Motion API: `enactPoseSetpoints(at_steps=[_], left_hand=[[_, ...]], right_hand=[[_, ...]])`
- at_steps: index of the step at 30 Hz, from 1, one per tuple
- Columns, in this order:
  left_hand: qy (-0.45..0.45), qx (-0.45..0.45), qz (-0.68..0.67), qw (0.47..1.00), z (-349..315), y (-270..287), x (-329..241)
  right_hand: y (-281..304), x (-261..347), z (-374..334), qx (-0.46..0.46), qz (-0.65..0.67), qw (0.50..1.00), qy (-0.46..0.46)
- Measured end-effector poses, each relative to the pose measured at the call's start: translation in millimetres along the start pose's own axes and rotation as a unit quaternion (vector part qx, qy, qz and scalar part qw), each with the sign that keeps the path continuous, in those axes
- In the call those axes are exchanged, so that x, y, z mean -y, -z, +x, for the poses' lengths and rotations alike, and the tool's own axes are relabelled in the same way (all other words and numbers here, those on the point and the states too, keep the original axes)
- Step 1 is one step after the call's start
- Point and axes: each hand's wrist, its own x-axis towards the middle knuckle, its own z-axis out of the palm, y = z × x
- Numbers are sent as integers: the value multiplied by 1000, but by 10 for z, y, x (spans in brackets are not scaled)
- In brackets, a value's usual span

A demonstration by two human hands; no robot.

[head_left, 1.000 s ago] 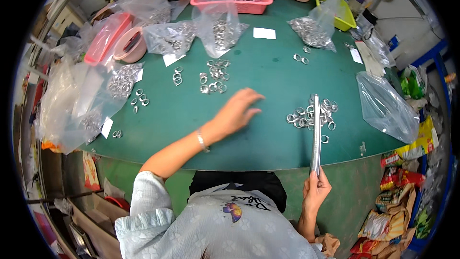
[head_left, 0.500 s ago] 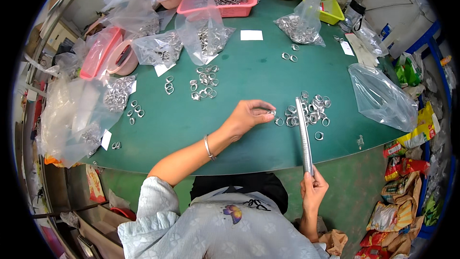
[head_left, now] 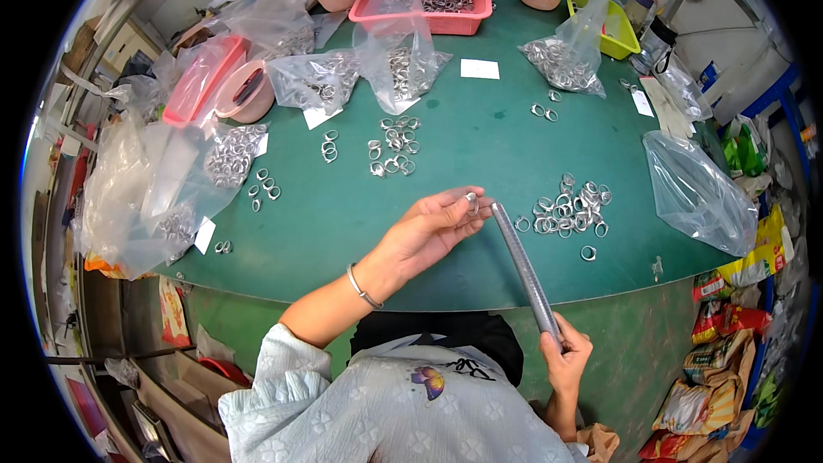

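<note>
Between the fingertips of my left hand [head_left: 435, 227] is a silver ring [head_left: 471, 203], held above the green table. My right hand [head_left: 565, 355] grips the lower end of a long, tapered metal ring mandrel [head_left: 527, 279], tilted up and to the left. Its narrow tip is close beside the ring; whether they touch I cannot tell. To the right of the mandrel lies a loose pile of silver rings [head_left: 570, 210], with a single ring [head_left: 588, 253] nearer the edge. A smaller group of rings [head_left: 396, 146] lies beyond my left hand.
Small ring groups [head_left: 266, 184] lie at left, near clear bags of rings [head_left: 236, 154]. A red basin [head_left: 463, 21], a yellow-green basket [head_left: 621, 41] and another ring bag [head_left: 566, 60] stand at the back. A clear plastic bag [head_left: 699, 193] lies at right on the green table [head_left: 343, 231].
My left hand has turned and lifted the ring away from the pile. The mandrel's tip has swung left toward that ring. The whole view has shifted slightly.
</note>
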Motion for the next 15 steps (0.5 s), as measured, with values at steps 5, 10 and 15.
enactPoseSetpoints(at_steps=[5, 10, 15], left_hand=[[2, -38, -62, 997, -43, -69, 12], [-9, -29, -68, 997, -112, -194, 63], [25, 3, 3, 1000, -160, -254, 249]], right_hand=[[24, 2, -21, 24, -26, 999, 28], [-33, 25, -22, 23, -40, 998, 45], [-97, 109, -26, 10, -68, 995, 66]])
